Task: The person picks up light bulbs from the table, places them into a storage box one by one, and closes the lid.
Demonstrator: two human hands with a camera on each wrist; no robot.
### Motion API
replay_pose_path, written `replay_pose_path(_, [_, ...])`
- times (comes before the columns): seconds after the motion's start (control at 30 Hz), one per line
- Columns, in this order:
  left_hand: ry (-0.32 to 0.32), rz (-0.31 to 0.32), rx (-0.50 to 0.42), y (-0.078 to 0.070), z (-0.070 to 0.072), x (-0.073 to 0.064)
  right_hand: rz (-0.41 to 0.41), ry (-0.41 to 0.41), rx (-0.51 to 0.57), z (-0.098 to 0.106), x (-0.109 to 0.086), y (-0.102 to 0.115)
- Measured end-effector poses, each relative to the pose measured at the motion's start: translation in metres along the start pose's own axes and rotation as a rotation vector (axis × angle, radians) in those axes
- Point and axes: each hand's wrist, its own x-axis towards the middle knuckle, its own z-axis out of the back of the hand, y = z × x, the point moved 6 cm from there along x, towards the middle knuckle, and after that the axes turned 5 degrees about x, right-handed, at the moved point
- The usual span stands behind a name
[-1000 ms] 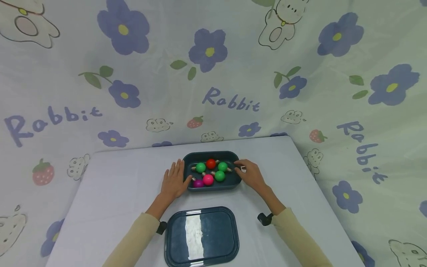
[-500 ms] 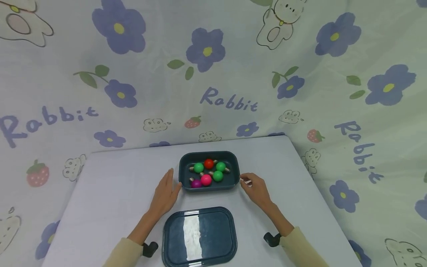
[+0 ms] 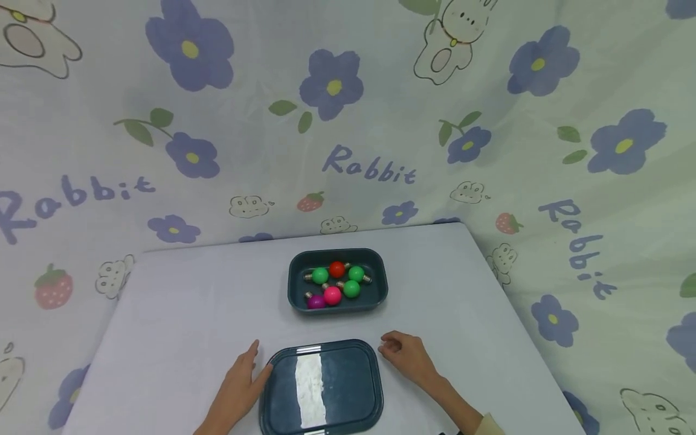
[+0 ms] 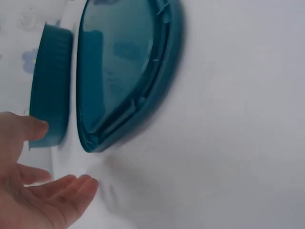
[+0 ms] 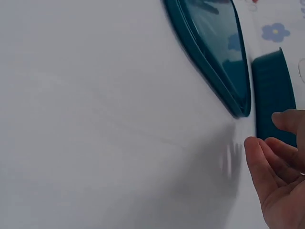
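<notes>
A dark teal lid [image 3: 339,386] lies on the white table in the head view, nearer me than a matching tub [image 3: 359,306]. Inside the tub are several small round bulbs with metal screw bases, among them a red bulb [image 3: 337,269], a pink bulb [image 3: 332,295], a purple bulb [image 3: 316,301] and a green bulb [image 3: 351,289]. My left hand [image 3: 236,386] is at the lid's left side, fingers extended and holding nothing; the left wrist view shows a gap to the lid. Beyond the lid's upper right corner, my right hand [image 3: 408,356] has loosely bent fingers and holds nothing.
A cloth backdrop [image 3: 261,139] printed with flowers and rabbits rises behind the table and along its right side. White table surface [image 3: 185,314] extends to the left and right of the tub and lid.
Both hands have left the sides of the tub and come back toward me, to either side of the lid. Tub, bulbs and lid stay in place on the table.
</notes>
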Motion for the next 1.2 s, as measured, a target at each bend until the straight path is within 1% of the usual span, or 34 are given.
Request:
replay_pose_path(0.1, [0.013, 0.039, 0.007, 0.010, -0.004, -0.010, -0.060, 0.036, 0.006, -0.005, -0.010, -0.005])
replay_pose_path(0.2, [0.027, 0.069, 0.019, 0.018, -0.009, -0.017, -0.093, 0.073, 0.012, -0.008, -0.019, -0.007])
replay_pose_path(0.37, [0.022, 0.083, 0.066, 0.028, -0.018, -0.026, -0.115, 0.133, 0.041, -0.014, -0.028, -0.009])
replay_pose_path(0.47, [0.014, 0.087, 0.083, 0.028, -0.022, -0.030, -0.126, 0.160, 0.057, -0.017, -0.033, -0.009])
replay_pose_path(0.53, [0.008, 0.075, 0.091, 0.027, -0.024, -0.031, -0.133, 0.177, 0.070, -0.019, -0.036, -0.009])
replay_pose_path(0.6, [0.007, 0.048, 0.096, 0.025, -0.026, -0.032, -0.142, 0.193, 0.088, -0.021, -0.038, -0.008])
replay_pose_path(0.77, [0.007, -0.005, 0.069, 0.020, -0.027, -0.029, -0.146, 0.205, 0.128, -0.024, -0.038, -0.002])
replay_pose_path(0.9, [0.012, -0.022, 0.072, 0.020, -0.029, -0.027, -0.127, 0.192, 0.133, -0.026, -0.037, 0.002])
replay_pose_path(1.0, [0.002, -0.033, 0.082, 0.019, -0.029, -0.025, -0.108, 0.170, 0.118, -0.028, -0.036, 0.003])
replay_pose_path(1.2, [-0.033, -0.041, 0.077, 0.016, -0.030, -0.023, -0.124, 0.133, 0.106, -0.028, -0.037, 0.000])
